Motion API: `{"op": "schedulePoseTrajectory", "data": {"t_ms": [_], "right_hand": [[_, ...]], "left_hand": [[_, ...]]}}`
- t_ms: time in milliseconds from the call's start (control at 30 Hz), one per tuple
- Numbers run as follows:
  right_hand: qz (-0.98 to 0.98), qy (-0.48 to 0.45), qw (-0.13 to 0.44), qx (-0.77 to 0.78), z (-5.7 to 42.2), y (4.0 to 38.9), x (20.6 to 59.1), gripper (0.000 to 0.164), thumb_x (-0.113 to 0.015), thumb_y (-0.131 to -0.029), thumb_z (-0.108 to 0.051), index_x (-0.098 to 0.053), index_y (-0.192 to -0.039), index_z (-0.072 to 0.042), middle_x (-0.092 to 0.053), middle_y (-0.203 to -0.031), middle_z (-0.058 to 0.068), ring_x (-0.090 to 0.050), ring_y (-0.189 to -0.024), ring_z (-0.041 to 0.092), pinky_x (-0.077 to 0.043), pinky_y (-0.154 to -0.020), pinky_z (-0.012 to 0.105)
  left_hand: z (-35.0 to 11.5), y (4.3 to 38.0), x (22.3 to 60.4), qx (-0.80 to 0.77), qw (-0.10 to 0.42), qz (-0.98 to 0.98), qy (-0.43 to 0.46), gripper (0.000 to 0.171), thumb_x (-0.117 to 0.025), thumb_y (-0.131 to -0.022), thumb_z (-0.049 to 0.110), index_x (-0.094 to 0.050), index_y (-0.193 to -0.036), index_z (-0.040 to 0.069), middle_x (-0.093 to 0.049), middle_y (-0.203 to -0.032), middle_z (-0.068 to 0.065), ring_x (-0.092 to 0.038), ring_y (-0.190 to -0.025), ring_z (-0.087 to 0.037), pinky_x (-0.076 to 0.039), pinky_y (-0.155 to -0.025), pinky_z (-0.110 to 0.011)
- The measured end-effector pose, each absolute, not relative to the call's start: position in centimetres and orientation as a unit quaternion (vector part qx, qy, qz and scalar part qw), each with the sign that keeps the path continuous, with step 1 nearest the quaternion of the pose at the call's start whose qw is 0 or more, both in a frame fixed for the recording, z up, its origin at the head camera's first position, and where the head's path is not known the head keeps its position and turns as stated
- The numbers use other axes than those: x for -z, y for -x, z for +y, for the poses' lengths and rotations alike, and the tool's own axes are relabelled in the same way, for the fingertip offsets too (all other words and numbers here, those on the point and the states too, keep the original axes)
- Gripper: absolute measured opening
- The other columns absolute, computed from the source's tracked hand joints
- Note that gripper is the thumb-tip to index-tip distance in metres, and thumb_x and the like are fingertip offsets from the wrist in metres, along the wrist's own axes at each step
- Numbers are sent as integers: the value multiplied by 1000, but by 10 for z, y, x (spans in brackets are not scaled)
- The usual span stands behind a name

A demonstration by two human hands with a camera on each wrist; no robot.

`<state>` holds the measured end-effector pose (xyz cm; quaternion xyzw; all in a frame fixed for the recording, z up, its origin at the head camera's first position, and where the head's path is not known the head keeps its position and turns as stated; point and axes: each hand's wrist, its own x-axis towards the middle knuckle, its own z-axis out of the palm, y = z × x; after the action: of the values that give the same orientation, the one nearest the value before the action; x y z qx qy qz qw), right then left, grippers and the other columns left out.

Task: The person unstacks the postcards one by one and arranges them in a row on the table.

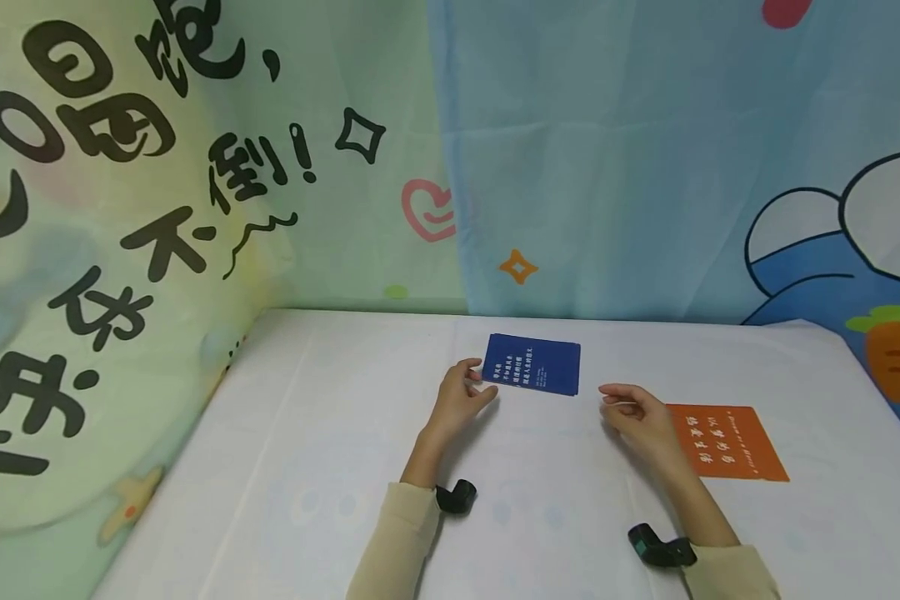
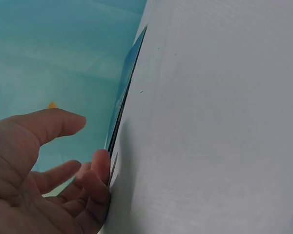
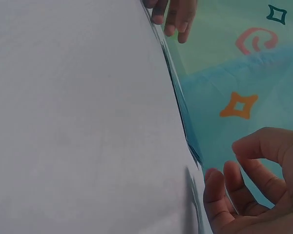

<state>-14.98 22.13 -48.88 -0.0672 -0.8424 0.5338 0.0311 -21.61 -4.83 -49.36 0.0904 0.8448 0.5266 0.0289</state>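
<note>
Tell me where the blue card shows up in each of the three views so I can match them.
Head: the blue card lies flat on the white table, centre, between the left hand and right hand.
Left wrist: seen edge-on as a thin dark sliver above the fingertips.
Right wrist: again edge-on, a thin line down the middle.
Shared landmark: the orange star on the blue curtain, also in the right wrist view.

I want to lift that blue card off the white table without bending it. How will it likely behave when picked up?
The blue card looks thin and flat, so probably light and a little flexible. In the left wrist view its edge lies almost flush with the table, so it may slide rather than lift. The left hand touches its left edge; the right hand is apart from it.
</note>
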Motion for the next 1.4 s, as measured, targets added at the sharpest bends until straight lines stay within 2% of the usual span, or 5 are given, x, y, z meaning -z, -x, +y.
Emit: {"op": "schedulePoseTrajectory", "data": {"t_ms": [300,467,667,967,1400], "right_hand": [[-842,27,-13,-538,210,164,488,59,-68,-86,-1,-43,-140,6,-56,-118,26,-54,-83,0,-46,-73,9],[-849,16,-27,-528,203,171,489,59,-68,-86,-1,-43,-138,11,-54,-117,27,-53,-89,14,-45,-72,9],[-877,25,-31,-478,199,182,491,60,-68,-86,-7,-44,-137,13,-52,-112,24,-48,-89,24,-40,-70,19],[-871,42,-41,-487,195,184,495,60,-65,-89,-11,-43,-140,10,-50,-112,22,-45,-89,23,-38,-69,22],[-838,91,-14,-538,195,183,501,49,-61,-91,-9,-50,-136,6,-54,-116,20,-46,-86,16,-40,-67,15]], "left_hand": [[-45,224,499,-517,29,851,-91,57,-72,-84,9,-49,-134,-7,-54,-110,-19,-57,-76,-14,-46,-67,-21],[-44,228,501,-503,34,859,-84,60,-72,-84,10,-48,-135,-9,-53,-110,-17,-55,-74,-11,-45,-67,-20],[-43,230,502,-483,36,870,-94,59,-72,-84,12,-51,-134,-10,-54,-107,-16,-50,-71,-8,-42,-67,-21],[-45,227,502,-473,41,876,-86,52,-72,-84,14,-57,-130,-6,-56,-102,-13,-49,-71,-9,-40,-66,-23],[-49,230,508,-540,43,838,-69,45,-70,-85,11,-61,-126,-6,-62,-98,-14,-47,-72,-7,-39,-65,-20]]}}
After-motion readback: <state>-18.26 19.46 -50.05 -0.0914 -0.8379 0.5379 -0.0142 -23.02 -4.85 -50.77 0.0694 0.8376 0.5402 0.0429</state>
